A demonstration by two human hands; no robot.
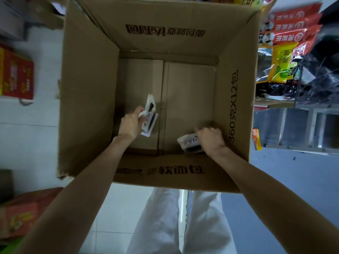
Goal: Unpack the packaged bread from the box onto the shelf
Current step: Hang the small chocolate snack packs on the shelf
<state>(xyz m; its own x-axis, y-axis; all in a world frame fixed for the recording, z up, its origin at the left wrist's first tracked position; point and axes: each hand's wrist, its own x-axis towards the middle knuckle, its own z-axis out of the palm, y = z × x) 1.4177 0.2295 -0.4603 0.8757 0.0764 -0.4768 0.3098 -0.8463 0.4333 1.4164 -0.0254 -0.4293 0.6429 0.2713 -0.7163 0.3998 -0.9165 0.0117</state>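
Bread packs are nearly out: your left hand grips one pack and your right hand clamps another low inside the box, whose visible floor is otherwise bare, so shelving them remains.

Two bread packs inside box

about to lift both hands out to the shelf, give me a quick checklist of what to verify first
1. Left hand grips its bread pack: ok.
2. Right hand grips its bread pack: ok, though blurred.
3. Both packs lifted off the box floor: left ok, right cannot tell.
4. Any other packs in the box: none visible, ok.
5. Path up past the flaps: ok.
6. Free space on the shelf: cannot tell.
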